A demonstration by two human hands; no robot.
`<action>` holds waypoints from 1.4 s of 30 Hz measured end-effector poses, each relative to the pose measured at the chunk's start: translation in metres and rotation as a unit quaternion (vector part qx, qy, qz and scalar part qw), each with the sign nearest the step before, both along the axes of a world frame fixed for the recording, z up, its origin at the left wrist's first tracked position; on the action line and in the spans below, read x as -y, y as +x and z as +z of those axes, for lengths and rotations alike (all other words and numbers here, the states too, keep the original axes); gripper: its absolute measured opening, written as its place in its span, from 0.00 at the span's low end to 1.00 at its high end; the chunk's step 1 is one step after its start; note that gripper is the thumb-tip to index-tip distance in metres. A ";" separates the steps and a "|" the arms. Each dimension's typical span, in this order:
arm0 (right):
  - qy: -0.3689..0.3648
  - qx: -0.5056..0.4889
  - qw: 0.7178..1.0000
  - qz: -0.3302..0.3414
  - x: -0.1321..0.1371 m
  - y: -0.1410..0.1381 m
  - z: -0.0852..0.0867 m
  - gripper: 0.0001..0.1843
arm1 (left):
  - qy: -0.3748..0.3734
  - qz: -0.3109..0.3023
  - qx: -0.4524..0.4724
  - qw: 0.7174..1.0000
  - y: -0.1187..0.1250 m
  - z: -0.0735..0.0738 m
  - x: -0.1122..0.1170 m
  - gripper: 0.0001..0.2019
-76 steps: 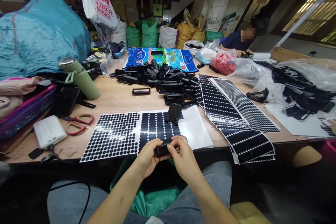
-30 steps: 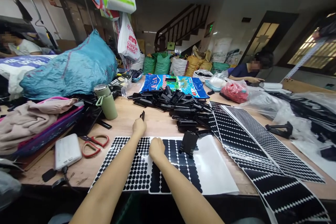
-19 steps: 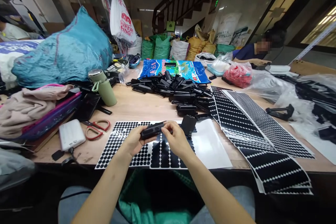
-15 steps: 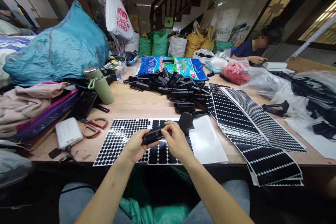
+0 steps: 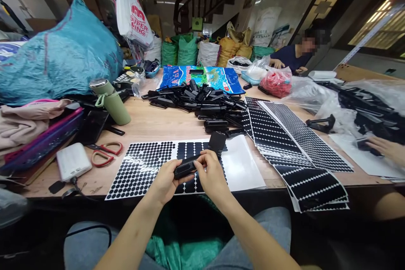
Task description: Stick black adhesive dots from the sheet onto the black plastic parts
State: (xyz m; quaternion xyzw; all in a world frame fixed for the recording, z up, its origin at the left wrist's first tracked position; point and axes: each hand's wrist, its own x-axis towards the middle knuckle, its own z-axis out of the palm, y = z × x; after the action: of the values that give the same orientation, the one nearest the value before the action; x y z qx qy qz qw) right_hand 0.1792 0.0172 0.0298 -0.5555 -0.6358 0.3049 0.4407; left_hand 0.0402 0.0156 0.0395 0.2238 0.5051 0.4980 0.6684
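Note:
My left hand (image 5: 167, 180) is wrapped round one end of a black plastic folding stand (image 5: 186, 166), its long ridged body tilted up to the right. The fingers of my right hand (image 5: 211, 173) are bunched and press on the other end. A square black flap (image 5: 217, 141) rises just beyond my right fingers; they hide whether it joins the held piece. Under both hands lies a white sheet of black stickers (image 5: 142, 166), round dots on its left and larger rounded rectangles in its middle. Its right part is bare backing.
A heap of similar black pieces (image 5: 202, 97) lies ahead. More sticker sheets (image 5: 281, 143) overhang the front edge at right. Scissors (image 5: 106, 152), a power bank (image 5: 73, 161) and a green bottle (image 5: 112, 101) stand or lie left. At far right, another person's hand (image 5: 387, 147) touches a black piece.
The view has swung slightly right. Both my hands keep their grip, with the black piece turned a little. Another person's hand has come into view at the far right.

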 end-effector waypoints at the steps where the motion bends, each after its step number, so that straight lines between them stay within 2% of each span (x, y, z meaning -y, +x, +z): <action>1: -0.003 0.020 0.999 -0.028 -0.005 0.008 -0.007 0.05 | -0.008 -0.007 -0.007 1.000 0.001 -0.004 0.000 0.06; 4: -0.078 0.129 0.978 -0.144 -0.030 0.042 -0.030 0.09 | -0.042 -0.044 -0.028 0.998 0.006 -0.021 -0.002 0.05; 6: -0.127 0.193 0.956 -0.182 -0.051 0.064 -0.042 0.10 | -0.061 -0.064 -0.038 0.995 0.010 -0.033 -0.004 0.05; 10: -0.167 0.209 0.942 -0.203 -0.082 0.080 -0.058 0.10 | -0.073 -0.072 -0.039 0.994 0.016 -0.048 -0.008 0.05; 14: -0.184 0.183 0.947 -0.192 -0.089 0.079 -0.061 0.06 | -0.086 -0.075 -0.027 0.993 0.014 -0.053 -0.010 0.06; 19: -0.155 0.130 0.963 -0.177 -0.063 0.085 -0.043 0.09 | -0.101 -0.057 -0.013 0.993 0.011 -0.055 -0.012 0.05; 22: -0.187 -0.019 0.974 -0.129 -0.032 0.085 -0.029 0.11 | -0.106 -0.081 0.000 0.991 0.011 -0.050 -0.011 0.07; 24: -0.230 -0.148 0.959 -0.076 -0.011 0.081 -0.021 0.12 | -0.102 -0.103 0.010 0.989 0.013 -0.044 -0.009 0.08; 26: -0.250 -0.200 0.947 -0.043 0.006 0.074 -0.015 0.13 | -0.097 -0.114 0.019 0.989 0.015 -0.038 -0.006 0.09; 30: -0.180 -0.150 0.971 -0.046 0.027 0.057 -0.007 0.11 | -0.078 -0.120 0.029 0.989 0.020 -0.028 0.003 0.08; 32: -0.150 -0.128 0.980 -0.023 0.034 0.047 -0.005 0.09 | -0.068 -0.109 0.033 0.991 0.025 -0.023 0.008 0.07; 35: -0.147 -0.117 0.982 0.017 0.040 0.035 -0.004 0.08 | -0.067 -0.087 0.041 0.993 0.031 -0.018 0.013 0.05; 42: -0.148 -0.088 0.985 0.008 0.042 0.030 -0.006 0.07 | -0.063 -0.078 0.053 0.994 0.037 -0.013 0.020 0.06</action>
State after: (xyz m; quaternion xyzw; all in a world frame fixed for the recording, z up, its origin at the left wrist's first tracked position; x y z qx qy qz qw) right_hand 0.2093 -0.0252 0.0238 -0.5805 -0.5465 0.4468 0.4058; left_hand 0.0771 -0.0041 0.0264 0.1936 0.4804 0.4223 0.7439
